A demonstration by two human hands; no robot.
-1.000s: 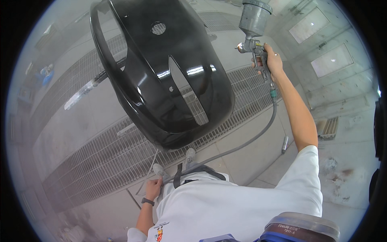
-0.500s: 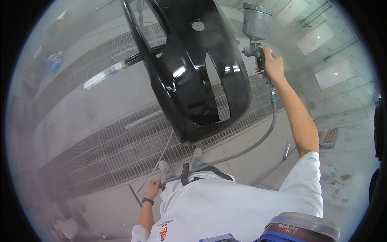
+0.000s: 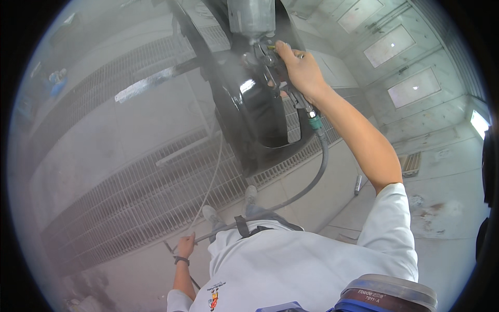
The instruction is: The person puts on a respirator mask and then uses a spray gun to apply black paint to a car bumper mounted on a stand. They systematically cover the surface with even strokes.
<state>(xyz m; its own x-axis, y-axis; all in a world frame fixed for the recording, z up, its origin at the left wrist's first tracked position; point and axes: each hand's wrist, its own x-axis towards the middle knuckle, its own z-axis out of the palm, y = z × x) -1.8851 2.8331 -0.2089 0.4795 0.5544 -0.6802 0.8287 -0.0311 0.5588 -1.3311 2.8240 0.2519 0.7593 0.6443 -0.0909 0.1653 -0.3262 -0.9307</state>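
Note:
My right hand [image 3: 304,73] is wrapped round a spray gun [image 3: 270,65] with a grey metal cup [image 3: 251,20] on top. It is held over a glossy black car bumper [image 3: 244,112], and a hazy mist veils the panel. From a green coupling [image 3: 315,122] under the grip, a grey air hose [image 3: 312,182] curves down past my waist. Its other stretch runs to my left hand [image 3: 186,244], which is closed round it beside my hip. The gun and my right hand cover part of the bumper's upper half.
Slatted floor grates [image 3: 140,203] stretch beneath the bumper. A silvery wrapped bar [image 3: 148,86] sticks out to its left. On the floor at right lie a small cylinder [image 3: 358,184] and a slatted block [image 3: 411,164]. Lit panels [image 3: 414,88] line the right wall.
My right hand has swept the spray gun left, from beside the bumper to over it. Mist has thickened around the panel. My left hand keeps hold of the hose near my hip.

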